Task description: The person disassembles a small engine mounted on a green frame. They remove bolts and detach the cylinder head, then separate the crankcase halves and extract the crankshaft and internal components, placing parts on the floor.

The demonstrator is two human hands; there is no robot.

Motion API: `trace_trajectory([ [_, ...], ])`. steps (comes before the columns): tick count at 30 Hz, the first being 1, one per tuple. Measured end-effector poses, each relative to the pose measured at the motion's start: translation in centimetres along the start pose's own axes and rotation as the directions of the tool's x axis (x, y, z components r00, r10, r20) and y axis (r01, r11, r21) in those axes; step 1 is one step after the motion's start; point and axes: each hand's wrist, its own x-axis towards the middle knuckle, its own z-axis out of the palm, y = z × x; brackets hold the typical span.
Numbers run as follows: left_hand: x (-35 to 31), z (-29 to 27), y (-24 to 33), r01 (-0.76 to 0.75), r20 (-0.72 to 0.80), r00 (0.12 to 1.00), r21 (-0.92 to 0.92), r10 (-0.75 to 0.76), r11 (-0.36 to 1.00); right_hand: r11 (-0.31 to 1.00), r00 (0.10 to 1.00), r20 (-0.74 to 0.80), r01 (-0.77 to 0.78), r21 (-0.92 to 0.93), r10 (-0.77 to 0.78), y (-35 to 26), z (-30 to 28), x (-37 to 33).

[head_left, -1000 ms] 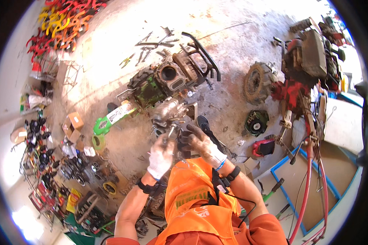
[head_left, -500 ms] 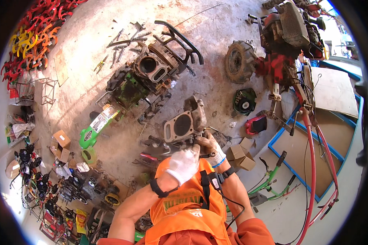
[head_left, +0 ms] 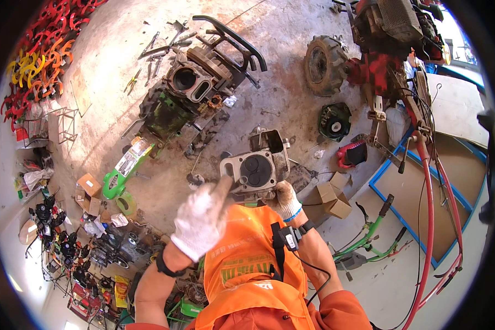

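Note:
I hold a grey metal cylinder head (head_left: pixel 257 168) with two round valve recesses up in front of my chest. My right hand (head_left: pixel 285 199), in a white glove, grips its lower right edge from beneath. My left hand (head_left: pixel 202 217), also gloved, is raised beside it with a finger touching the head's left edge. On the concrete floor beyond lies a dismantled engine block (head_left: pixel 188 93) with an open bore and a black handle frame (head_left: pixel 234 41).
A small tiller with a lugged wheel (head_left: pixel 320 63) and red body (head_left: pixel 377 69) stands at the upper right. Hand tools (head_left: pixel 162 44) lie near the block. Cardboard boxes (head_left: pixel 333 199), a green spray gun (head_left: pixel 122 170) and red curved blades (head_left: pixel 36 55) surround me.
I have lifted the cylinder head off the floor parts and brought it closer. My left hand rose from below to touch its left edge.

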Motion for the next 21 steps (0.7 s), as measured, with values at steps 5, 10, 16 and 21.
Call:
trace_trajectory([
  [5, 3.7, 1.6, 0.2, -0.012, 0.246, 0.969, -0.037, 0.021, 0.999, 0.979, 0.975, 0.207, -0.114, 0.17, 0.077, -0.2, -1.0, -1.0],
  [10, 5.1, 1.4, 1.9, -0.069, 0.113, 0.991, -0.004, 0.069, 0.998, 0.911, 0.92, 0.388, -0.206, 0.358, 0.056, 0.4, -2.7, -0.8],
  [16, 5.2, 0.8, 2.2, -0.081, 0.13, 0.989, 0.058, 0.073, 0.995, 0.909, 0.913, 0.406, -0.19, 0.37, 0.026, 0.5, -3.6, -0.6],
  [21, 5.7, 0.7, 1.3, -0.021, 0.112, 0.993, -0.041, 0.025, 0.999, 0.895, 0.931, 0.364, -0.195, 0.402, 0.04, 0.2, -3.3, -1.5],
])
